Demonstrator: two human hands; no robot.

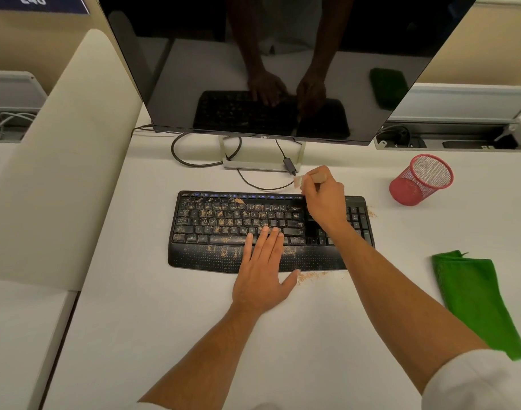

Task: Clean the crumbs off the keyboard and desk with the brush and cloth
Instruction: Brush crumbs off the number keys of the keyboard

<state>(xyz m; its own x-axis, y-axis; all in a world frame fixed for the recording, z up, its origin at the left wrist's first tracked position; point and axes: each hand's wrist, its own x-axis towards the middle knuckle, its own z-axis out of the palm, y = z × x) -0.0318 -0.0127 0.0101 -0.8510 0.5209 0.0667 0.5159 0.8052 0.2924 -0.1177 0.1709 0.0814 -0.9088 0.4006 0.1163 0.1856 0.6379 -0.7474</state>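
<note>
Gripping brush (pixel 312 176), right hand (pixel 324 202); left hand (pixel 262 276) flat on keyboard (pixel 223 226); cloth (pixel 478 300), cup (pixel 421 180) aside

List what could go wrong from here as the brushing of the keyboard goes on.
1. The crumbs lie thick on the keyboard; strokes of the brush in the right hand may push them between the keys.
2. The left hand presses flat on the keys and palm rest, so crumbs under it may be ground in or missed.
3. Crumbs already on the desk at the keyboard's front edge may spread further; the green cloth lies unused to the right.
</note>
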